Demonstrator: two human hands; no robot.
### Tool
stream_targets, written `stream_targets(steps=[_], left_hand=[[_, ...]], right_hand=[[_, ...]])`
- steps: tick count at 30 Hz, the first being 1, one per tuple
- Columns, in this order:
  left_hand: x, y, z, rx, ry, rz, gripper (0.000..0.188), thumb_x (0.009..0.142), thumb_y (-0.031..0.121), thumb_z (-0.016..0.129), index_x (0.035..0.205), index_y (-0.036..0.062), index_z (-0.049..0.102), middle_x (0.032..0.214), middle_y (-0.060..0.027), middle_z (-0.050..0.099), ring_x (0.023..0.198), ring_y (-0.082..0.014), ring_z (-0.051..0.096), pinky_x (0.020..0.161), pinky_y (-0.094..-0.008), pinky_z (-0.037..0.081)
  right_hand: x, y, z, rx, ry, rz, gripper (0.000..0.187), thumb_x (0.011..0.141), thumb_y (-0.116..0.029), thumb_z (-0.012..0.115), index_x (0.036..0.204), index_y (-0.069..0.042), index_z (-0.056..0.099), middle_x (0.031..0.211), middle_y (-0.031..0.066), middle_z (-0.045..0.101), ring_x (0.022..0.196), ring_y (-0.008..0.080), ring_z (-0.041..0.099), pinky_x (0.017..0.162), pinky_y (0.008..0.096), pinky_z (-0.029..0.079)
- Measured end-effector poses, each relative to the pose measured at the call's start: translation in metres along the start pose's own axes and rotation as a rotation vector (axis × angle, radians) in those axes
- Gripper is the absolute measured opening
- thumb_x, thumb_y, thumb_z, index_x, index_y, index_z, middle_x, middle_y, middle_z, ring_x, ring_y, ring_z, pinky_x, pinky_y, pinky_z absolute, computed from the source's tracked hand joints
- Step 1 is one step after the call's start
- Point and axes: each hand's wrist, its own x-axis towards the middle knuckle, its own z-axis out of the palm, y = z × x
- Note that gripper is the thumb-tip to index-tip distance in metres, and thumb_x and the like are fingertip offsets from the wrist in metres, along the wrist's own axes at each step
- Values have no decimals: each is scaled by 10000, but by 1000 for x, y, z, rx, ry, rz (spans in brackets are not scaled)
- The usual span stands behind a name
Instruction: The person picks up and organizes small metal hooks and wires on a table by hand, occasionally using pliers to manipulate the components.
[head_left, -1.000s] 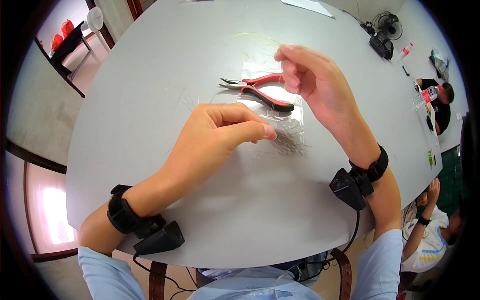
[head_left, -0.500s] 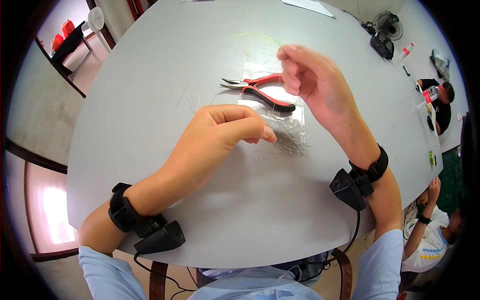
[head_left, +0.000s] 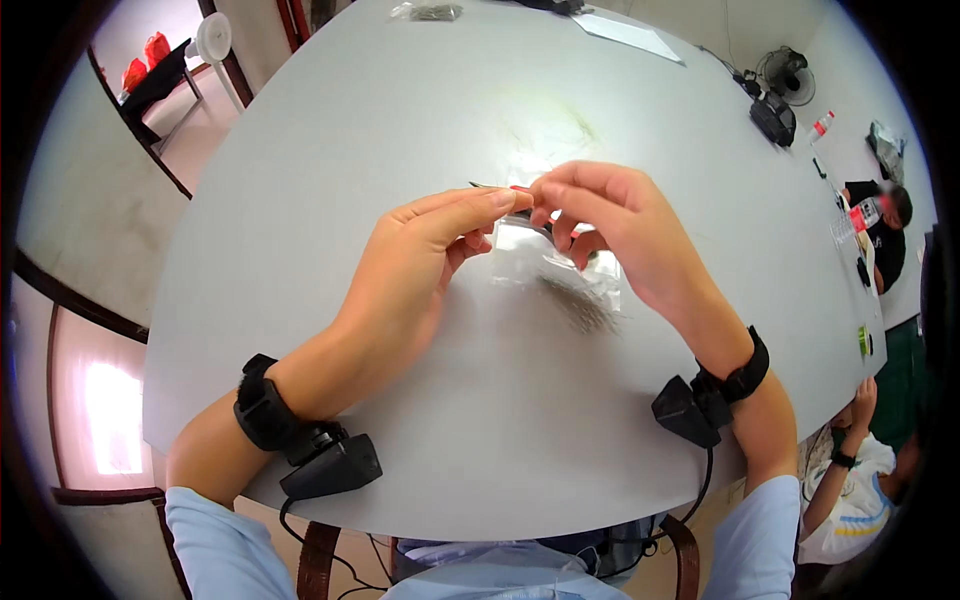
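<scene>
My left hand [head_left: 420, 260] and my right hand [head_left: 620, 225] meet fingertip to fingertip above the grey table [head_left: 350, 130]. Both pinch at the same spot; what they grip looks like a fine strand, too thin to make out. Under them lies a clear plastic bag [head_left: 560, 270] with a dark tuft of thin wires [head_left: 585, 308] in it. Red-handled pliers [head_left: 518, 188] lie just behind my fingers, mostly hidden, with only the metal tip and a bit of red showing. A black strap with a small box sits on each wrist.
Faint loose strands [head_left: 550, 130] lie on the table beyond the hands. At the far right stand a small fan [head_left: 790, 72], a black device [head_left: 772, 116] and a bottle [head_left: 820, 125]. A paper sheet [head_left: 630, 35] lies at the far edge. Other people sit at the right [head_left: 885, 215] and lower right [head_left: 850, 480].
My left hand rose from the bag and moved toward the right hand. The right hand came down and left to meet it, now covering most of the pliers.
</scene>
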Motion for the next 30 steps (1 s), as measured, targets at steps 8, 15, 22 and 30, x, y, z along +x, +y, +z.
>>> stream_targets(steps=[8,15,22,30], left_hand=[[2,-4,-4,102,30,80,246,856,197,588,994,12,671,815,34,573,740,-77,388,754,-221,351],[1,-6,-4,174,-9,121,243,858,201,590,1001,27,681,870,32,586,765,-78,390,752,-211,345],[1,-8,-1,114,-9,73,230,858,223,609,963,37,692,851,13,601,769,-80,434,742,-227,362],[0,-8,0,44,14,24,218,857,244,621,903,49,704,787,14,598,747,-78,427,716,-223,368]], right_hand=[[-8,-3,14,217,-86,40,209,834,-179,577,927,-9,656,828,36,618,668,73,505,540,215,412],[-11,-4,17,476,-83,234,167,831,-198,559,836,-46,630,804,9,583,608,69,449,549,212,363],[-11,1,19,475,-119,237,147,817,-171,546,861,-57,627,796,9,570,593,71,427,557,215,355],[-9,3,21,417,-76,231,147,802,-160,556,838,-41,635,803,26,578,555,78,443,535,234,398]])
